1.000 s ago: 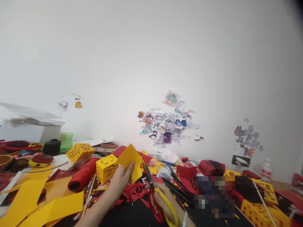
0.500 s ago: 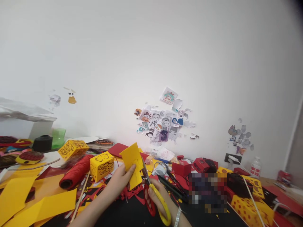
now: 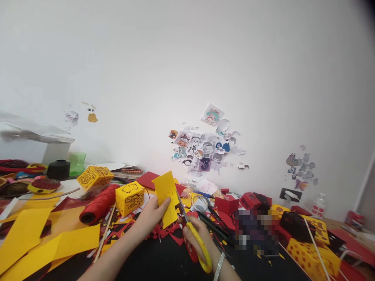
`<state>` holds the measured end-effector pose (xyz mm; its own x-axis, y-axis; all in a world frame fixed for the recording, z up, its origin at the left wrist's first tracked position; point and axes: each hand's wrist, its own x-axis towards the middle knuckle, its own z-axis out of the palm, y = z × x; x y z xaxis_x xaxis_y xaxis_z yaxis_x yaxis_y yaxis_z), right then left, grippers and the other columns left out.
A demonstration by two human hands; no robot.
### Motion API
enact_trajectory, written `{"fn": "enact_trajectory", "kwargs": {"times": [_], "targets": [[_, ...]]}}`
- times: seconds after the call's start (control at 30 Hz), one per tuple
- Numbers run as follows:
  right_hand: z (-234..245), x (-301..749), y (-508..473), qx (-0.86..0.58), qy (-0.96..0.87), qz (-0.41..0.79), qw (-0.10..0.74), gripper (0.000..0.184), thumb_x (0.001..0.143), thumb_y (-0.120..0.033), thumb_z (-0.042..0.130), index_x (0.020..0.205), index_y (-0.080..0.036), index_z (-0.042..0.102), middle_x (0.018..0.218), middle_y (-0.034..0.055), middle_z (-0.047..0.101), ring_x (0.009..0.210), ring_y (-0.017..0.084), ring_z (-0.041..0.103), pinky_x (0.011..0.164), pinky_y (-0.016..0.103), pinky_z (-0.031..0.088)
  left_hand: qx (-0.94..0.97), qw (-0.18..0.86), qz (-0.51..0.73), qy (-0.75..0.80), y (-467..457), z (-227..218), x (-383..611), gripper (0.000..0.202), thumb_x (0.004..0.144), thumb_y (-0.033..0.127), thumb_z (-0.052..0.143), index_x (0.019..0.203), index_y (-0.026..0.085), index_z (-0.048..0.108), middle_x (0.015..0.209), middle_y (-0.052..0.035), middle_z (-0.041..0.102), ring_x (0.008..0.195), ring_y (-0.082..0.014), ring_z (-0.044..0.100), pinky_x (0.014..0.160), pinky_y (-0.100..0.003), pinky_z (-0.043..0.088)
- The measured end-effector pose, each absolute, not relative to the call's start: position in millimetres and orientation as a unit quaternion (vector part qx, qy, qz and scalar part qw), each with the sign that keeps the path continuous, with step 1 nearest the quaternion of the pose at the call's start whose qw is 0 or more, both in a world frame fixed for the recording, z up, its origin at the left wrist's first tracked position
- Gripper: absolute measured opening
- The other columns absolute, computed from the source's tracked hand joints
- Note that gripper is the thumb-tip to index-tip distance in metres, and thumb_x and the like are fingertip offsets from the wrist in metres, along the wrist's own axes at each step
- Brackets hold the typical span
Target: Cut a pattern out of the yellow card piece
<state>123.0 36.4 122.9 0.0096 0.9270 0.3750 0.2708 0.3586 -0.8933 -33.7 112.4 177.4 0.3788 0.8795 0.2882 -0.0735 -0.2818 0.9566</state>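
My left hand (image 3: 154, 212) pinches a piece of yellow paper (image 3: 164, 190), thumb on its near face, where faint drawn or cut lines show. My right hand (image 3: 199, 234) is wrapped round the scissors (image 3: 202, 246), which have one yellow and one red handle loop. The blades lie along the right edge of the paper, by a notch there; whether they touch it I cannot tell. A decorated yellow cube (image 3: 129, 198) stands left of my left hand. Red paper scraps (image 3: 168, 233) lie beneath the paper.
A red thread spool (image 3: 99, 205) and yellow sheets (image 3: 25, 230) lie at left. A second yellow cube (image 3: 95, 177) sits behind. A tape roll (image 3: 200, 203) and red paper box (image 3: 227, 205) are beyond my right hand. Spotted yellow boxes (image 3: 313, 257) stand at right, below the wall.
The view has shifted slightly, so the table things appear a little further right. Both hands keep their hold on the paper and the scissors, and the scissors stay at the paper's right edge.
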Motion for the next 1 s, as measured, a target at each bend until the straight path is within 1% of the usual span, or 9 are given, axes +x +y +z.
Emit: {"fn": "enact_trajectory", "kwargs": {"times": [0.07,0.2,0.37,0.47,0.53,0.6,0.77,0.87,1.0], "targets": [[121.6,122.4,38.0,-0.477,-0.622,0.312,0.537,0.057,0.068,-0.062,0.056,0.096,-0.013,0.055,0.049,-0.0072,0.040,0.032,0.002,0.033,0.031,0.014,0.029,0.638,0.535,0.461,0.307,114.2,175.5,-32.5,0.037,0.061,0.050,0.060,0.072,0.016,0.054,0.049,0.0019,0.059,0.047,-0.0176,0.058,0.040,-0.025,0.043],[120.8,119.5,41.1,-0.496,-0.594,0.315,0.550,0.062,0.063,-0.066,0.057,0.094,-0.013,0.055,0.048,-0.0076,0.039,0.030,0.002,0.033,0.030,0.014,0.029,0.594,0.603,0.463,0.263,113.6,169.4,-26.5,0.035,0.065,0.047,0.062,0.081,0.016,0.053,0.056,0.0017,0.063,0.044,-0.0126,0.055,0.043,-0.022,0.042],[123.0,120.1,41.7,-0.499,-0.595,0.317,0.545,0.063,0.064,-0.068,0.054,0.092,-0.012,0.054,0.047,-0.0072,0.041,0.031,0.003,0.034,0.031,0.014,0.030,0.587,0.669,0.408,0.203,105.8,167.8,-21.7,0.040,0.062,0.052,0.062,0.074,0.016,0.051,0.055,0.0001,0.062,0.047,-0.0141,0.058,0.049,-0.024,0.044],[127.0,123.3,38.9,-0.492,-0.611,0.321,0.531,0.061,0.064,-0.067,0.055,0.092,-0.012,0.055,0.046,-0.0074,0.041,0.031,0.003,0.035,0.031,0.014,0.029,0.607,0.623,0.446,0.211,103.4,174.5,-26.9,0.035,0.067,0.049,0.059,0.075,0.017,0.048,0.056,0.0038,0.060,0.042,-0.0110,0.055,0.047,-0.023,0.042],[130.9,125.4,35.4,-0.480,-0.629,0.325,0.518,0.060,0.064,-0.066,0.056,0.093,-0.013,0.056,0.046,-0.0074,0.040,0.033,0.004,0.035,0.033,0.015,0.030,0.640,0.575,0.459,0.223,105.6,179.3,-32.1,0.034,0.068,0.050,0.057,0.073,0.017,0.047,0.050,0.0066,0.055,0.035,-0.0081,0.046,0.041,-0.021,0.035],[135.1,127.5,31.2,-0.467,-0.646,0.330,0.505,0.059,0.064,-0.064,0.058,0.094,-0.013,0.056,0.047,-0.0073,0.041,0.034,0.004,0.036,0.034,0.015,0.030,0.665,0.549,0.454,0.224,109.8,182.7,-37.4,0.035,0.067,0.051,0.056,0.072,0.018,0.046,0.045,0.0081,0.051,0.032,-0.0068,0.041,0.038,-0.020,0.031],[143.2,134.3,22.5,-0.456,-0.674,0.331,0.477,0.054,0.067,-0.059,0.060,0.095,-0.013,0.057,0.051,-0.0064,0.040,0.038,0.004,0.034,0.036,0.015,0.026,0.725,0.541,0.373,0.207,115.6,190.3,-50.8,0.035,0.067,0.051,0.055,0.073,0.018,0.045,0.046,0.0075,0.050,0.034,-0.0068,0.037,0.036,-0.019,0.028],[144.5,136.4,20.4,-0.449,-0.697,0.331,0.450,0.053,0.070,-0.058,0.058,0.098,-0.013,0.056,0.051,-0.0062,0.039,0.038,0.004,0.032,0.035,0.015,0.025,0.752,0.505,0.347,0.242,114.1,195.5,-57.1,0.033,0.067,0.049,0.055,0.073,0.017,0.047,0.046,0.0081,0.046,0.034,-0.0063,0.034,0.036,-0.019,0.026],[146.1,134.3,18.8,-0.444,-0.714,0.305,0.447,0.051,0.074,-0.058,0.053,0.099,-0.014,0.056,0.056,-0.0053,0.038,0.041,0.004,0.030,0.037,0.017,0.026,0.786,0.439,0.337,0.276,113.7,198.9,-60.2,0.031,0.069,0.048,0.051,0.068,0.016,0.048,0.048,0.0083,0.040,0.039,-0.0071,0.034,0.039,-0.020,0.025]]}}
